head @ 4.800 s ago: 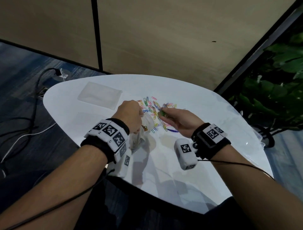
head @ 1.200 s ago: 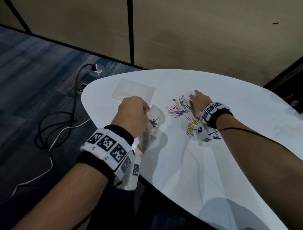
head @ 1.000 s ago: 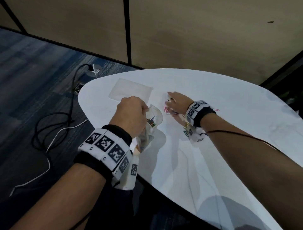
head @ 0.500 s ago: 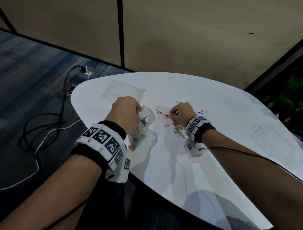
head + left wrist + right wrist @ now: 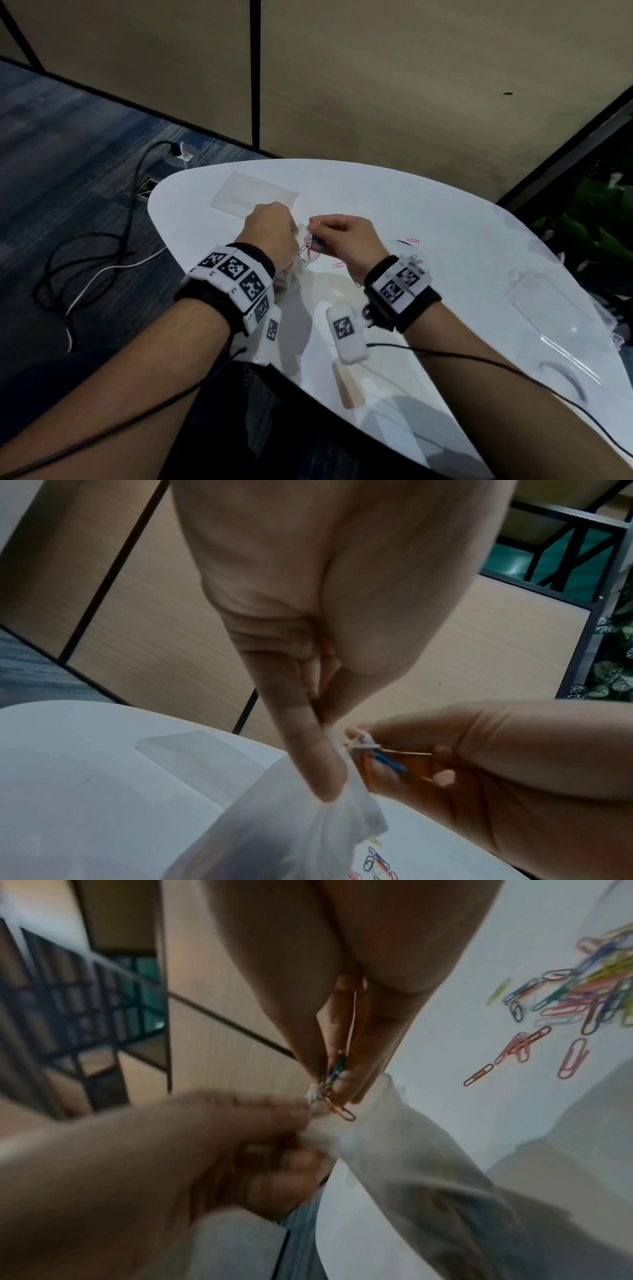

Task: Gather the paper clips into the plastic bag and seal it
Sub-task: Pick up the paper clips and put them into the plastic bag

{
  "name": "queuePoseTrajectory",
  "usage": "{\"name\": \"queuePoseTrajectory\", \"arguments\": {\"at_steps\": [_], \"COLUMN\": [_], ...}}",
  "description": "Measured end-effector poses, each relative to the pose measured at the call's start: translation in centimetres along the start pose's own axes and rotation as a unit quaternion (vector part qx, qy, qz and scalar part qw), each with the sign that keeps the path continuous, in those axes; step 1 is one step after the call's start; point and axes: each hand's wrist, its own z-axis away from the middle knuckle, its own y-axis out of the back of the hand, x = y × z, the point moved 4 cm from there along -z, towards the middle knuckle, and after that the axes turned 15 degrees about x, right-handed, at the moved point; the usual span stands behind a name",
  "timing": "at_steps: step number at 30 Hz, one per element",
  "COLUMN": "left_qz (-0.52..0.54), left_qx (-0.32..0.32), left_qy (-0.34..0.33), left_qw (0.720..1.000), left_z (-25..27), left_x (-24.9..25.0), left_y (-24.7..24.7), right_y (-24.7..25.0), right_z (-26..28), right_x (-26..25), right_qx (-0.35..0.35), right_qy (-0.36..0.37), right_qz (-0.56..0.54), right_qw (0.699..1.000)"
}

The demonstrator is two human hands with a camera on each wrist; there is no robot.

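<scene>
My left hand [image 5: 270, 233] pinches the rim of a clear plastic bag [image 5: 291, 829], which hangs down with several clips inside. My right hand [image 5: 342, 240] pinches a small bunch of coloured paper clips [image 5: 334, 1088] right at the bag's mouth [image 5: 306, 240]. In the left wrist view the bunch [image 5: 373, 753] sits between thumb and fingers beside the bag's top edge. More loose paper clips [image 5: 582, 999] lie in a pile on the white table [image 5: 445, 222], to the right of my right wrist [image 5: 412, 258].
A second flat clear bag [image 5: 253, 198] lies at the table's far left. Clear plastic sheets [image 5: 548, 308] lie near the right edge. Cables [image 5: 102, 260] and a floor socket lie on the carpet to the left. Wooden partitions stand behind the table; plants at the right.
My right hand swept across the clip pile, gathered a bunch, lifted it and brought it left to the bag's mouth. The left hand kept holding the bag.
</scene>
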Motion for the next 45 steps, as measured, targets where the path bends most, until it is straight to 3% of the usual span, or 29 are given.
{"name": "queuePoseTrajectory", "arguments": {"at_steps": [3,5,8,23,27,28,30,32,34,35,36,38,40,42,45], "left_qz": [-0.005,-0.013,-0.012,-0.008,0.012,0.013,0.022,0.022,0.020,0.022,0.023,0.027,0.027,0.022,0.014], "left_qx": [0.015,0.022,0.013,0.005,-0.010,-0.009,-0.007,-0.006,-0.005,-0.003,-0.002,-0.003,-0.007,-0.008,-0.011], "left_qy": [0.000,-0.004,-0.005,-0.015,-0.003,-0.003,0.005,0.012,0.017,0.020,0.021,0.021,0.020,0.017,0.014], "left_qw": [1.000,1.000,1.000,1.000,1.000,1.000,1.000,1.000,1.000,1.000,1.000,0.999,0.999,1.000,1.000], "left_z": [0.1,0.1,0.2,0.5,0.5,0.4,0.2,-0.1,-0.3,-0.4,-0.5,-0.6,-0.7,-0.8,-0.8], "left_x": [0.0,0.1,0.1,0.2,-0.1,-0.2,-0.7,-1.3,-1.8,-2.0,-2.1,-2.3,-2.4,-2.3,-2.1], "left_y": [0.4,0.6,0.7,0.7,0.8,0.8,1.0,1.2,1.4,1.5,1.6,1.6,1.5,1.4,1.2], "right_y": [-1.0,-1.5,-2.0,-2.3,-2.3,-2.0,-1.1,0.5,2.6,3.7,4.6,5.7,5.4,4.0,2.0], "right_z": [0.7,1.2,1.6,0.9,1.6,1.6,1.0,-1.4,-5.7,-7.9,-9.8,-12.4,-13.7,-13.7,-11.9], "right_x": [1.3,1.2,0.1,-0.8,-1.5,-1.8,-2.8,-2.9,-1.9,-1.2,-0.4,1.6,4.0,6.1,8.4], "right_qx": [0.017,0.016,0.019,-0.049,-0.202,-0.229,-0.236,-0.174,-0.067,-0.019,0.009,0.015,-0.004,-0.023,-0.088], "right_qy": [0.098,0.174,0.255,0.312,0.303,0.287,0.230,0.156,0.146,0.166,0.178,0.156,0.130,0.153,0.246], "right_qz": [0.133,0.238,0.313,0.448,0.492,0.467,0.341,0.201,0.207,0.288,0.395,0.535,0.573,0.596,0.651], "right_qw": [0.986,0.955,0.915,0.836,0.790,0.804,0.881,0.951,0.965,0.943,0.901,0.830,0.809,0.788,0.713]}}
